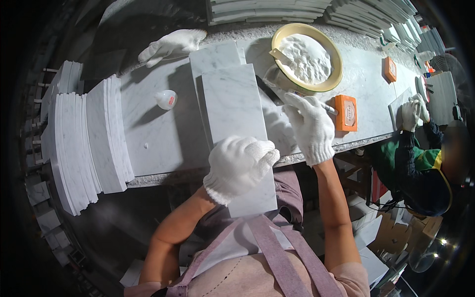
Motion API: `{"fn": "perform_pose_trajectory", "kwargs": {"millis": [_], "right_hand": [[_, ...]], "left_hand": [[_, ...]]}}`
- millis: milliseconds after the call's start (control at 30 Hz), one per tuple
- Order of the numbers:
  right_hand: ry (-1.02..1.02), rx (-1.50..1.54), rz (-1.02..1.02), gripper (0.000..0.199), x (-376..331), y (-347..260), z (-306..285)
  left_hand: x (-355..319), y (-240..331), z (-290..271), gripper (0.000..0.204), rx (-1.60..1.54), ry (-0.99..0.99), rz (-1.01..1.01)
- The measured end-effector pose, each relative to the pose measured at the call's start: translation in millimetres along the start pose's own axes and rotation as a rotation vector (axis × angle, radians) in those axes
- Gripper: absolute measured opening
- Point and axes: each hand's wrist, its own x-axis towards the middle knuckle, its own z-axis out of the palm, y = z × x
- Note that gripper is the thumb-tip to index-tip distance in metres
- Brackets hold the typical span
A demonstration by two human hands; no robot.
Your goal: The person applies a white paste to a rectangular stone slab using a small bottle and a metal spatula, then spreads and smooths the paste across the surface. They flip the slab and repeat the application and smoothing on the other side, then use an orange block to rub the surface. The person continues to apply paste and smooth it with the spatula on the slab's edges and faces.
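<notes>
A long grey-white marble slab lies over another slab and sticks out past the table's near edge. My left hand, in a white knit glove, rests on its near part with the fingers curled in; whatever they may hold is hidden. Right of the slab, my gloved right hand reaches over the tabletop with its fingers stretched out, below a yellow-rimmed bowl of white powder. A marker-like stick lies between that hand and an orange box.
Left on the table stand a small translucent bottle and stacked marble slabs. A loose white glove lies at the back, near more stacked slabs. At the far right, a co-worker's gloved hands touch a slab.
</notes>
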Motion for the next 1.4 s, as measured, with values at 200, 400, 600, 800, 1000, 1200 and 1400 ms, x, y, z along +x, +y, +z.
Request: {"fn": "perform_pose_trajectory", "kwargs": {"millis": [200, 400, 600, 800, 1000, 1200, 1400], "right_hand": [[-0.265, -0.346, -0.021, 0.038, 3, -10, 11], [-0.419, -0.363, 0.011, 0.024, -54, -7, -26], [-0.1, -0.285, -0.085, 0.05, -90, 14, -47], [-0.234, -0.2, -0.27, 0.058, -91, 23, -46], [-0.239, -0.198, -0.31, 0.048, -100, 53, -39], [-0.227, -0.167, -0.224, 0.034, -96, 64, -43], [-0.421, -0.243, -0.079, 0.029, -89, 55, -55]], "left_hand": [[3, 0, -2, 0.015, -0.041, -0.027, 0.008], [3, 1, -1, 0.016, -0.023, -0.021, 0.007], [-1, -3, -1, 0.015, -0.056, -0.074, 0.016], [-3, -1, 1, 0.012, -0.009, -0.056, 0.003], [-1, 3, 2, 0.008, 0.0, -0.067, -0.026], [-1, 6, 4, 0.009, -0.003, -0.052, -0.007], [-3, 9, 5, 0.011, -0.017, -0.033, -0.03]]}}
